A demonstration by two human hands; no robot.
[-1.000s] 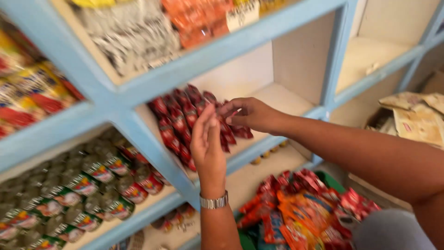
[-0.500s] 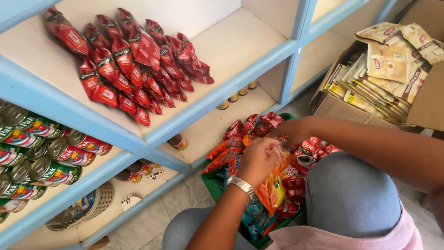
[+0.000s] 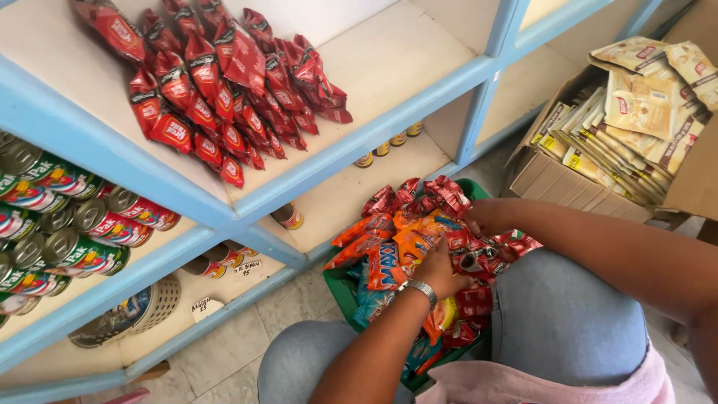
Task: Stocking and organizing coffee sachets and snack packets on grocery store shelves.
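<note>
Both hands sunk in green basket (image 3: 340, 288) of snack packets (image 3: 389, 254) on lap, left hand (image 3: 441, 269) closed on red packets (image 3: 479, 262), right hand (image 3: 482, 217) mostly hidden, grip cannot be told, red sachets (image 3: 217, 90) laid on blue shelf (image 3: 351, 153) above, cans (image 3: 67, 224) stacked left, cardboard box (image 3: 568, 183) right.

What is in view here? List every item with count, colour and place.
red snack packets: many, red, upper shelf compartment
cans: many, red-green labels, lying on left shelf
small jars: several, lower shelf, at back
woven basket: one, tan, bottom shelf
green crate: one, on the lap, full of orange and red packets
cardboard box: one, brown, right, holding beige sachets
left hand: on crate packets, wristwatch
right hand: among crate packets
</note>
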